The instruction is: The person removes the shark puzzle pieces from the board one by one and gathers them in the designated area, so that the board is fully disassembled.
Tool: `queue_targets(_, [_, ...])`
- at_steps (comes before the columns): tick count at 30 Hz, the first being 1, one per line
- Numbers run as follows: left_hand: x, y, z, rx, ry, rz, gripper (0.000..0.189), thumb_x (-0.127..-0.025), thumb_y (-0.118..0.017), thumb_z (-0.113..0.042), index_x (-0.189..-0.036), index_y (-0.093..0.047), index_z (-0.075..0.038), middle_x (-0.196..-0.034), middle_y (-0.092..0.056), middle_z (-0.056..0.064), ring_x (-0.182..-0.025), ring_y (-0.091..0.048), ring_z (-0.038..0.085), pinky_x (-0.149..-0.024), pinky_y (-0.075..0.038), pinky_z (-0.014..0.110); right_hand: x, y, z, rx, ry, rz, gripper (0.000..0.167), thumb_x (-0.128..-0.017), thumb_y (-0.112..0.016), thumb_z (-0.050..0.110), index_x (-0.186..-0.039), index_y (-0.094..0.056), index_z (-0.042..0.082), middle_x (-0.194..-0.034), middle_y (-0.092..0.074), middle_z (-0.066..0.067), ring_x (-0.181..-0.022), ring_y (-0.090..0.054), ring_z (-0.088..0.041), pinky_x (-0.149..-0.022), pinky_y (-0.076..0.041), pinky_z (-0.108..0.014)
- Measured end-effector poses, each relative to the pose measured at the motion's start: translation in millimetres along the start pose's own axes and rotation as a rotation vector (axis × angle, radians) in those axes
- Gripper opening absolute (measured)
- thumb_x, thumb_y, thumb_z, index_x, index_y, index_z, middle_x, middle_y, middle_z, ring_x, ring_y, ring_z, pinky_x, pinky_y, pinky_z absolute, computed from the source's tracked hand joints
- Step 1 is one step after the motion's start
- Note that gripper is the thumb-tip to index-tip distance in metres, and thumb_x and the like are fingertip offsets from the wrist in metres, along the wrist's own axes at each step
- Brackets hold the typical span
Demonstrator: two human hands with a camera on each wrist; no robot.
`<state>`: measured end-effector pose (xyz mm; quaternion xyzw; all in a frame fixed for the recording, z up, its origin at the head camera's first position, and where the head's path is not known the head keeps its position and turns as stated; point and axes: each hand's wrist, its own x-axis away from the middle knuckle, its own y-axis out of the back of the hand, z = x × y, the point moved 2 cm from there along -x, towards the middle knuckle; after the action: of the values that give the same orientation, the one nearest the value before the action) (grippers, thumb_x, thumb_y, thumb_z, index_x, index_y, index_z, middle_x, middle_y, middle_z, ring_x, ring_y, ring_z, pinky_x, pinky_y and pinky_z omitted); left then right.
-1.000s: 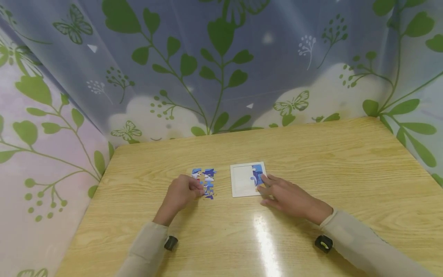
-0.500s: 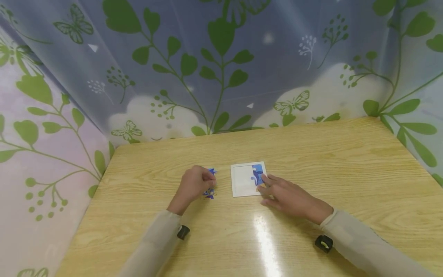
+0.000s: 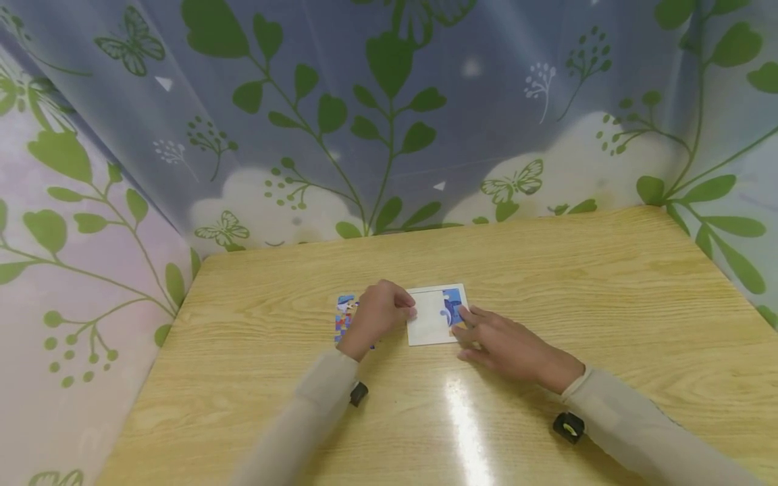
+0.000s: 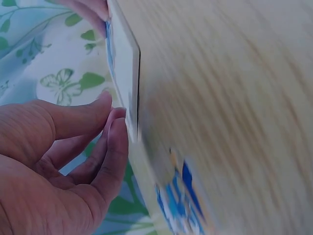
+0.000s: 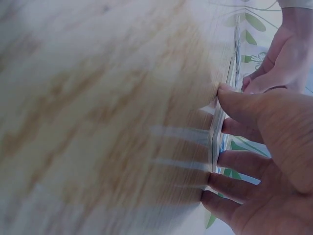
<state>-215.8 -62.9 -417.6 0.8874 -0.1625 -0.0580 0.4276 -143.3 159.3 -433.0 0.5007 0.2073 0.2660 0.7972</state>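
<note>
Head view: nearly square puzzle frame (image 3: pixel 428 327) lies on desk (image 3: pixel 304 277), bare side just right of left hand (image 3: pixel 379 309), whose fingers draw together; cannot tell if pinching anything. Loose pieces (image 3: pixel 342 322) left. Right hand (image 3: pixel 507 344), fingers extended, touches frame's filled side.

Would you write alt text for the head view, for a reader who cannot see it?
A white puzzle tray on a wooden table holds mostly blue pieces along its right side, where a right hand rests, while a left hand is at its left edge. More pieces lie farther left, partly hidden by the left hand. A leaf-patterned curtain hangs behind.
</note>
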Motion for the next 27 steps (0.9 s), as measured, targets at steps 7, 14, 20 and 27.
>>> queue_targets(7, [-12.3,-16.5,-8.3,0.008,0.025,0.018,0.009,-0.087,-0.08,-0.01,-0.094,-0.079,-0.004,-0.09,-0.076,0.007,-0.083,-0.07,0.019,-0.077,-0.057,0.033,-0.5,0,-1,0.008,-0.001,0.009,0.043,-0.096,-0.07,0.019,-0.131,-0.063,-0.006,-0.145,-0.041,-0.038,-0.134,-0.042,-0.055,-0.103,-0.043,-0.06])
queue_targets(14, [-21.6,-27.6,-19.1,0.009,0.005,0.0,0.01,-0.085,-0.081,-0.009,-0.093,-0.079,-0.004,-0.09,-0.076,0.007,-0.082,-0.07,0.018,-0.074,-0.056,0.029,0.1,0,-1,0.011,0.0,0.009,0.043,-0.096,-0.07,0.019,-0.131,-0.063,-0.006,-0.145,-0.041,-0.038,-0.134,-0.042,-0.055,-0.103,-0.044,-0.059])
queue_targets(20, [-26.5,-35.2,-26.8,0.039,0.04,0.002,0.011,-0.085,-0.082,-0.01,-0.095,-0.079,-0.005,-0.09,-0.076,0.006,-0.082,-0.07,0.017,-0.076,-0.056,0.028,0.0,-1,-2,0.002,0.006,0.005,0.043,-0.095,-0.071,0.018,-0.13,-0.063,-0.006,-0.145,-0.041,-0.039,-0.133,-0.042,-0.056,-0.102,-0.045,-0.059])
queue_targets(27, [-29.6,-39.1,-32.5,0.027,0.059,-0.006,0.007,-0.085,-0.082,-0.01,-0.091,-0.08,-0.008,-0.084,-0.076,0.001,-0.077,-0.068,0.011,-0.073,-0.054,0.026,-0.5,-1,-2,-0.003,0.008,0.002,0.043,-0.095,-0.071,0.018,-0.13,-0.063,-0.007,-0.144,-0.041,-0.039,-0.132,-0.042,-0.057,-0.101,-0.045,-0.06])
